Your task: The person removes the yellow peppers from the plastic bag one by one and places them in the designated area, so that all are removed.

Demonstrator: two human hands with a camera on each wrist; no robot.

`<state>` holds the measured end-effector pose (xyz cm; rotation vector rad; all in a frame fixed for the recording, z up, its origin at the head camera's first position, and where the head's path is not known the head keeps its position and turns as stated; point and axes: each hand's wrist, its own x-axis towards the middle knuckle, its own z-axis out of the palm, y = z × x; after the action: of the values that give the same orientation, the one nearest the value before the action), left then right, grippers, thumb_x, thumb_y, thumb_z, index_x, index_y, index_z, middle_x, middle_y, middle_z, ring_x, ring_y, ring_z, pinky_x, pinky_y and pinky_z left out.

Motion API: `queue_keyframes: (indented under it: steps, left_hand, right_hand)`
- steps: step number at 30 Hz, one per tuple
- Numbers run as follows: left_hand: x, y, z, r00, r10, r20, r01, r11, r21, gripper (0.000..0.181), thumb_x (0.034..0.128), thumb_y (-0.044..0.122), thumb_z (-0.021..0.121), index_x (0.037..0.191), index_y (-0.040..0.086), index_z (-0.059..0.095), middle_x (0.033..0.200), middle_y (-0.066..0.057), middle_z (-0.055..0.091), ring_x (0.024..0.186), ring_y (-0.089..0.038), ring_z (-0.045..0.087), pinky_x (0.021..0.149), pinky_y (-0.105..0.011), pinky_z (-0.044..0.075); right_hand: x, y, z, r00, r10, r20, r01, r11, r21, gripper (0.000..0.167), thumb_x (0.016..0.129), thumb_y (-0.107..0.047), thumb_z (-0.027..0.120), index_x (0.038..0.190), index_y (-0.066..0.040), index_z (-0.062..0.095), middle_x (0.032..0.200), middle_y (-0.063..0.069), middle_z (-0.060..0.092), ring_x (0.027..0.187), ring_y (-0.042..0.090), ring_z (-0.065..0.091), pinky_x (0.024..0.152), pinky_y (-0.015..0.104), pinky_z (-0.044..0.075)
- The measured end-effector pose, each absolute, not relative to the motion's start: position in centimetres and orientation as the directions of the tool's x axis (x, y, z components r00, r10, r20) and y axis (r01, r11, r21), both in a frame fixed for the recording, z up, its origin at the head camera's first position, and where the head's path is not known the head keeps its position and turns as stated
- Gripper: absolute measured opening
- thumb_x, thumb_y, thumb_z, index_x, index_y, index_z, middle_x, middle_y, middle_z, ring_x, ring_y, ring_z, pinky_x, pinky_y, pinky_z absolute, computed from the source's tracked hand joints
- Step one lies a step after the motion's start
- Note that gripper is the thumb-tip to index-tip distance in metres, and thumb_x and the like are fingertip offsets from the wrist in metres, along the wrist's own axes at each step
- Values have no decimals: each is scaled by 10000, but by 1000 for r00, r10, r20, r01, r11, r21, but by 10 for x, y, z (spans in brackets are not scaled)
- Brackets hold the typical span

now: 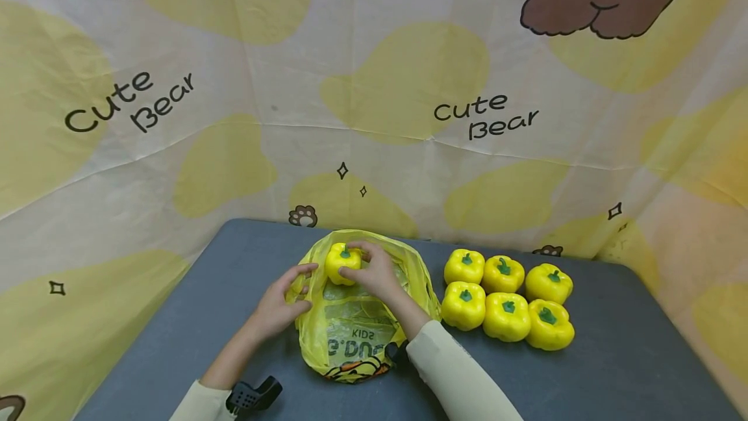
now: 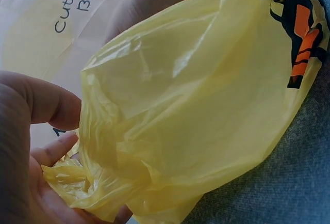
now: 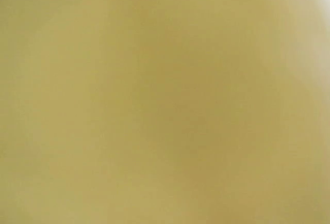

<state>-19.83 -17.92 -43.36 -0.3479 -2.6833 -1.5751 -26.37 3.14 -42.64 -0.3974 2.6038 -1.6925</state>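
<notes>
A yellow plastic bag [image 1: 312, 343] lies on the table with its mouth spread wide, dark lettering and an orange-and-black print on it. Within the mouth, near the far left rim, the right hand [image 1: 376, 271] holds a yellow bell pepper [image 1: 337, 261] with a green stem between thumb and fingers. At the bag's left rim is the left hand [image 1: 274, 301], its fingers bent. In the left wrist view, the left hand [image 2: 31, 131] has gathered film of the bag [image 2: 154, 115] between its thumb and fingers. Only blurred yellow fills the right wrist view.
Right of the bag, several yellow bell peppers [image 1: 507, 317] stand in two rows on the grey table [image 1: 251, 252]. A printed cloth [image 1: 386, 83] hangs behind the table. Black wrist devices [image 1: 255, 395] sit by both sleeves.
</notes>
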Motion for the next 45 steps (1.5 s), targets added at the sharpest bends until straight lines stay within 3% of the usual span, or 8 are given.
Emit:
queue_keyframes:
  steps: [17, 27, 45]
  left_hand:
    - [-200, -181, -437, -973, 175, 151, 220, 495, 841, 628, 774, 37, 640, 1376, 140, 492, 1433, -176, 476, 1084, -336, 594, 833, -379, 479]
    - [-200, -183, -438, -972, 170, 160, 224, 481, 848, 637, 777, 19, 638, 1385, 128, 484, 1449, -181, 458, 1125, -410, 585, 887, -473, 502]
    - [-200, -183, -435, -979, 151, 135, 192, 483, 854, 634, 788, 0, 630, 1386, 153, 487, 1422, -180, 474, 1167, -431, 563, 901, -476, 501]
  right_hand:
    - [-260, 33, -424, -965, -220, 142, -223, 402, -888, 396, 797, -208, 769, 1166, -113, 662, 1294, 116, 571, 1148, 389, 571, 889, 461, 514]
    - [-246, 46, -407, -959, -234, 162, -239, 352, -905, 383, 787, -170, 768, 1144, -89, 653, 1327, 121, 542, 1187, 438, 544, 843, 448, 543]
    - [-208, 80, -389, -945, -210, 250, -311, 347, -885, 367, 763, -194, 778, 1108, -133, 667, 1255, 93, 579, 1113, 362, 583, 832, 428, 547]
